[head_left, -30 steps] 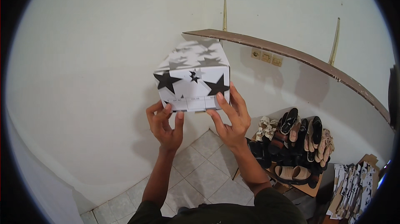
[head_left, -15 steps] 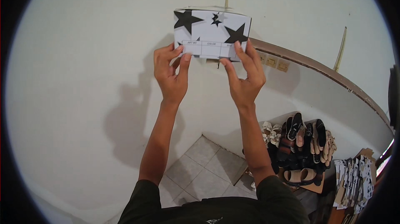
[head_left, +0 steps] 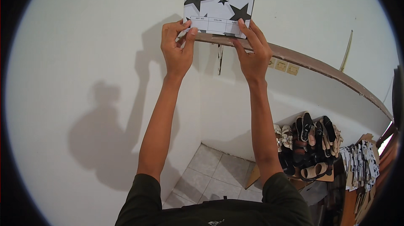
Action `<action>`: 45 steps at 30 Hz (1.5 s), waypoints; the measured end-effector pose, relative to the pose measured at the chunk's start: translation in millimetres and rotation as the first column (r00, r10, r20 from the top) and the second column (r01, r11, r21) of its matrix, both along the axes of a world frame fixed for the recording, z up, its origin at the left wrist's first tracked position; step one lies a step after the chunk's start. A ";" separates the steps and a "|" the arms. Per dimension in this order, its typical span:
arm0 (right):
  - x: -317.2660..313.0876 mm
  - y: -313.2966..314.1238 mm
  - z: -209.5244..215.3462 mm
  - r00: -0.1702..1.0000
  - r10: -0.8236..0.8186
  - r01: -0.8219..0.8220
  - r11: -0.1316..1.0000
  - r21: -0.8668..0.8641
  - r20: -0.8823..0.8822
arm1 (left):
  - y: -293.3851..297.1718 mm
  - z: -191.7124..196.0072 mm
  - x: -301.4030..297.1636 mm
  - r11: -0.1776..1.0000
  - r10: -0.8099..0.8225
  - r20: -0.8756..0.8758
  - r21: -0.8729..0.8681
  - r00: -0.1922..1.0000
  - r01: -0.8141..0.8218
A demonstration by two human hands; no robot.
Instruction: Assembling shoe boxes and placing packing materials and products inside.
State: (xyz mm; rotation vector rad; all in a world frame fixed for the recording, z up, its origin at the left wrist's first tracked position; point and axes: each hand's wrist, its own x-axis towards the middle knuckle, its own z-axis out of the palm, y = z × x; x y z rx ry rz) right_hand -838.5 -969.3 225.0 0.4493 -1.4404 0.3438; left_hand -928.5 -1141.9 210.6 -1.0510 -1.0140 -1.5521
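A white shoe box [head_left: 219, 9] with black and grey stars and a printed label grid is held up between both my hands. My left hand [head_left: 177, 47] grips its lower left corner, thumb on the front. At the lower right corner, my right hand [head_left: 254, 51] has its fingers on the front and side and its thumb at the bottom edge. The box's underside is at the brown wall shelf [head_left: 303, 58], near its left end. Whether its weight rests on the shelf I cannot tell.
Low on the right, a pile of sandals and shoes [head_left: 307, 142] covers a small table. Beside it stands a stack of flattened star-patterned boxes [head_left: 362, 163]. Yellowish wall sockets [head_left: 281, 65] sit under the shelf, and a shelf bracket [head_left: 347, 51] rises above it.
Both arms have reached farther up and forward, carrying the shoe box higher, to the shelf's left end. The shelf edge now shows beneath the box.
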 end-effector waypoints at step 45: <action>-203.9 22.0 -35.0 0.879 -0.365 0.389 0.921 -0.017 0.307 | 53.8 -40.9 -240.6 0.897 0.357 0.033 -0.292 0.933 -0.333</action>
